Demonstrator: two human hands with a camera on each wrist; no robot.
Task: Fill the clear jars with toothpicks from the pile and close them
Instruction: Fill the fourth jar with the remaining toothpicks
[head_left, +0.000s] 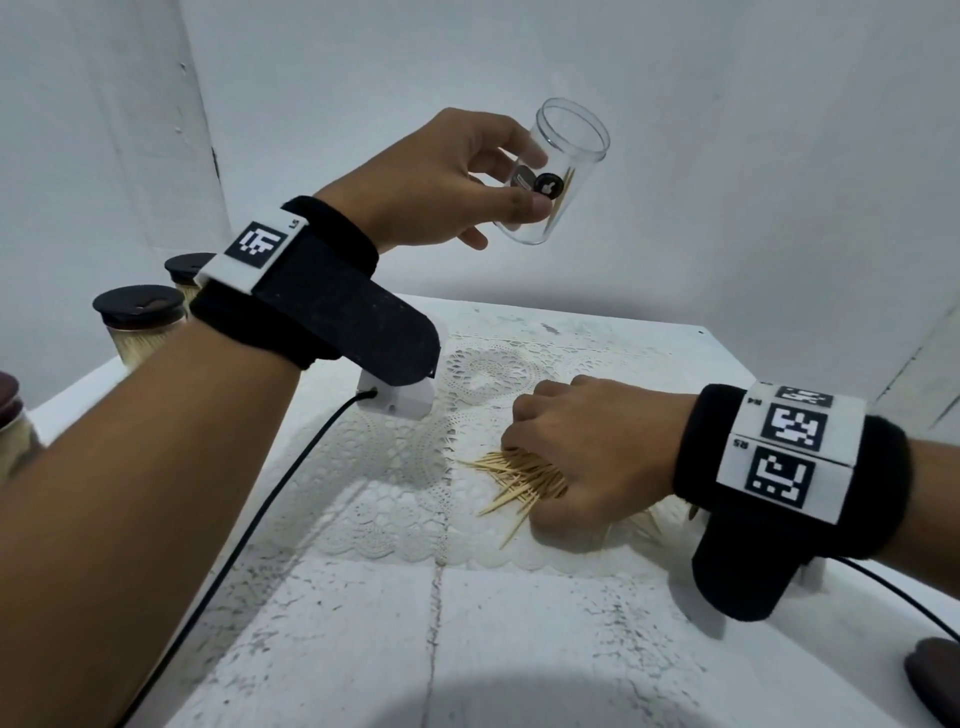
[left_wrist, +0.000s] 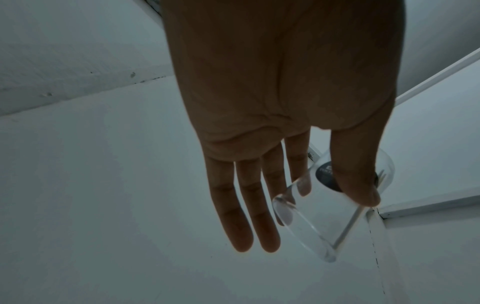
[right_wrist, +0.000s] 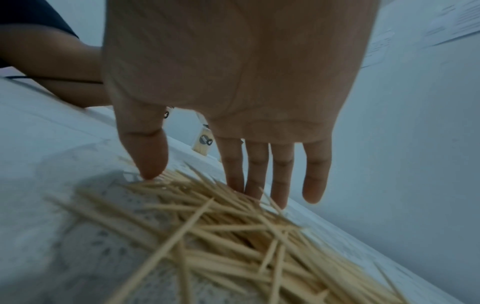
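Toothpicks (head_left: 519, 475) lie in a loose pile on a white lace mat (head_left: 395, 467) toward the right edge of the worktop (head_left: 363, 649). Over them the right hand (head_left: 587, 447) is lowered, thumb and fingers (right_wrist: 259, 174) reaching down into the sticks; the wrist view shows the digits extended and touching the pile, not yet closed on a bundle, presumably to gather one. The left hand (head_left: 441, 182) holds a clear jar (head_left: 556, 176) in the air above the back of the worktop, pinched between thumb and fingertips, the remaining fingers straight. The jar is lidless and tilted with its mouth toward the person, a pose that would let a bundle slide in; only a few toothpicks are visible inside. A round dark label (head_left: 548, 184) on its wall carries a small white mark; any lettering is too small to read.

At the left edge stand two filled jars (head_left: 140, 327) with dark lids, judged already finished. A dark rounded object (head_left: 935, 680) at the near right corner may be the lid in waiting. Both wrists wear black bands with square coded markers; the small letters beside the codes cannot be read with confidence.
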